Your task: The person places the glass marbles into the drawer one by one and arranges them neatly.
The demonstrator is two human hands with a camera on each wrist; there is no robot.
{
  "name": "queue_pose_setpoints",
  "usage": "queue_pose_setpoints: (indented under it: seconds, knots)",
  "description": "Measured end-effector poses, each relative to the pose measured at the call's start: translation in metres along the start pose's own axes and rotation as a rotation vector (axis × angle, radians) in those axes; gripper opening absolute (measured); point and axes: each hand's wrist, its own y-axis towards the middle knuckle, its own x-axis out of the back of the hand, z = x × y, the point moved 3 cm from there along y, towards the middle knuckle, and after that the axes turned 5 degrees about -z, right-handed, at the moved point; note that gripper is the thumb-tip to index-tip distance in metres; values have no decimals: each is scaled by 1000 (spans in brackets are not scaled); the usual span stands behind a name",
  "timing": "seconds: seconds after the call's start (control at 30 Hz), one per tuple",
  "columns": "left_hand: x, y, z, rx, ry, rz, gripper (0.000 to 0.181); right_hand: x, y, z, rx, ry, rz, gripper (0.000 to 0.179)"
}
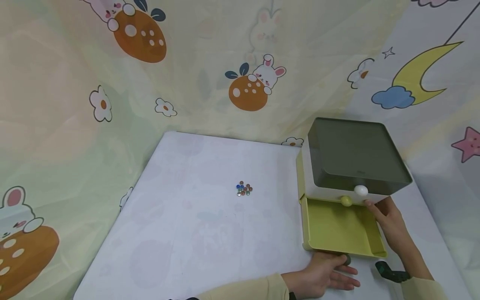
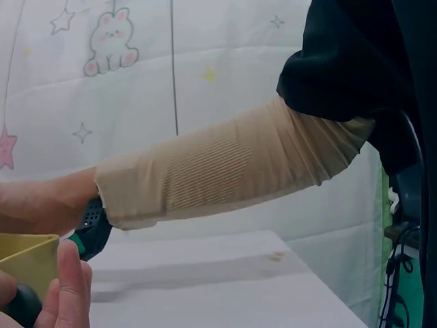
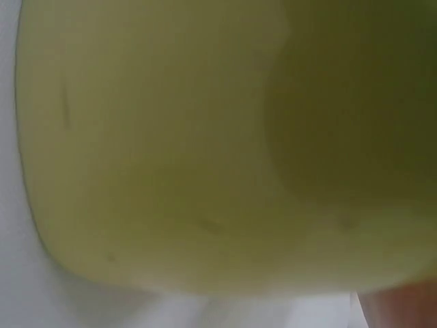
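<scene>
Fingers of the left hand (image 1: 318, 273) pinch the dark-green round knob (image 1: 348, 260) on the extended yellow-green plastic drawer (image 1: 339, 229), table right, presumably controlling its travel. The right hand (image 1: 391, 227) sets its thumb against the white plastic cabinet (image 1: 326, 193), I judge for bracing; its other fingers' closure I cannot tell. Small coloured glassy beads (image 1: 244, 188) lie well apart. Drawer plastic blocks my right-wrist view.

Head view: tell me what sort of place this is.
Likely an indoor, staged tabletop workspace: creased, cartoon-printed sheeting hangs behind the white table, and a black device is worn on one of the person's wrists.
</scene>
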Motion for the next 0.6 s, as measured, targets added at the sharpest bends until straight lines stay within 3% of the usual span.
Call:
queue_pose_setpoints:
  seconds: [0.13,0.3,0.43,0.6]
  knots:
    - [3,0,-1,-17,29,40,19,-1,2,0,0,6,6,70]
    - [12,-2,-4,-78,154,177,24,0,0,-3,-30,-6,26,69]
    - [24,-9,-10,-152,323,239,29,0,-7,-9,-82,-32,52,70]
    - [41,-20,-29,-294,641,224,36,-3,-17,-15,-181,-37,61,75]
